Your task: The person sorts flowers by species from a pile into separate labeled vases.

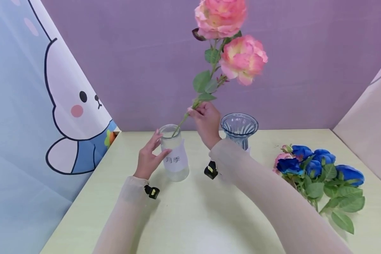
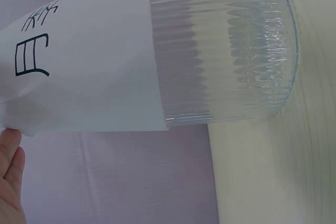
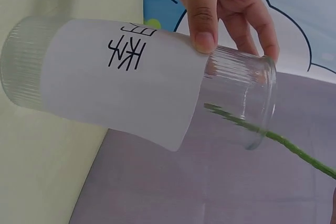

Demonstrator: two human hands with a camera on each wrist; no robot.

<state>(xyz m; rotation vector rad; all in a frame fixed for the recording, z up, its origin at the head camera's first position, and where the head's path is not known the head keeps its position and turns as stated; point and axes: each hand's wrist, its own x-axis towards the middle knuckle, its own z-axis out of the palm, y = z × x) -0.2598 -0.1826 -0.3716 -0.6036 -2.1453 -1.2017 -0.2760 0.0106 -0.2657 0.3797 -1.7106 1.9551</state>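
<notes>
A clear ribbed glass vase stands upright on the table, its white paper label bearing handwritten characters. My left hand holds it near the rim, thumb in front and fingers behind, as the right wrist view shows. Above it my right hand pinches the green stem of an artificial flower with two pink blooms and several leaves. The lower end of that stem is inside the vase mouth, slanting down from the right. In the left wrist view only a few fingers show beside the label.
A bluish fluted glass vase stands behind my right forearm, partly hidden. Several blue artificial roses with leaves and a pink bloom lie at the right of the table. A purple cloth hangs behind, a cartoon-printed one at left.
</notes>
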